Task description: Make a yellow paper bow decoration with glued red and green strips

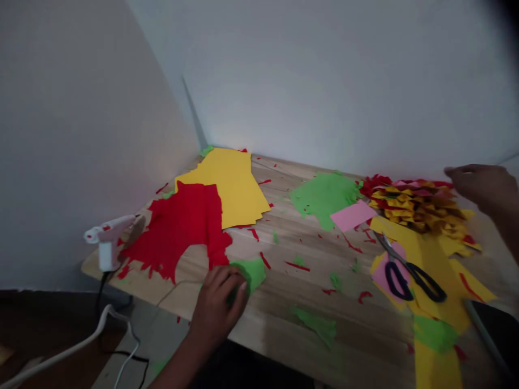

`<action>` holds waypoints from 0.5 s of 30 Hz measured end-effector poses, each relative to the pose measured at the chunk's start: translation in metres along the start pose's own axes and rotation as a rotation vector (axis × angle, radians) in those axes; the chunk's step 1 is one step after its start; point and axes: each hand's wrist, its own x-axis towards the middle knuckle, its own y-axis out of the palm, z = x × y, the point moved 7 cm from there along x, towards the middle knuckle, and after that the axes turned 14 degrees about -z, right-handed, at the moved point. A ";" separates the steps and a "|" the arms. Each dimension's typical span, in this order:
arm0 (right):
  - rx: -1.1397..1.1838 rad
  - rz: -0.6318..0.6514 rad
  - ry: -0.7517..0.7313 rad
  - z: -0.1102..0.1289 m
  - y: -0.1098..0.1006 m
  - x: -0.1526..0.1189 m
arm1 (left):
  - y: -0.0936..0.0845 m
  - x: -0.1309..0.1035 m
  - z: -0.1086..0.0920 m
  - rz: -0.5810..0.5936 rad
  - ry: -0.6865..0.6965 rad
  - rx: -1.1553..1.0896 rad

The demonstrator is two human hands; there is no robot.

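Observation:
My left hand (221,297) rests at the table's near edge with its fingers curled. It touches the lower edge of a ragged red paper sheet (178,227) and a green paper piece (253,273). What it grips, if anything, is hidden. At the far right, my right hand (484,186) is closed beside a heap of crinkled yellow, red and pink paper pieces (413,202). Nothing I can name shows between its fingers. Scissors (409,273) with dark handles lie on yellow paper (440,270), blades slightly apart.
A white glue gun (107,243) stands at the table's left edge, its cable hanging down. Yellow sheets (237,186) are stacked at the back. A green sheet (324,197) and a pink rectangle (352,215) lie centre right. A dark object (492,335) sits lower right. Scraps litter the table (279,319).

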 end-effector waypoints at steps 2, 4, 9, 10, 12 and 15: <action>-0.030 0.046 -0.069 0.036 -0.006 -0.028 | -0.001 -0.002 -0.002 -0.008 -0.005 -0.020; 0.112 0.157 -0.284 0.093 -0.003 -0.080 | -0.003 -0.005 -0.003 -0.021 -0.005 -0.062; 0.333 0.443 -0.696 0.219 0.035 -0.274 | -0.014 0.000 -0.001 -0.093 -0.014 -0.109; 0.361 0.487 -0.782 0.238 0.044 -0.311 | -0.015 0.005 0.003 -0.080 -0.013 -0.064; 0.376 0.547 -0.919 0.267 0.061 -0.368 | -0.016 0.017 0.016 -0.011 -0.002 0.068; 0.328 0.614 -1.026 0.286 0.081 -0.404 | -0.012 0.031 0.049 0.122 -0.018 0.254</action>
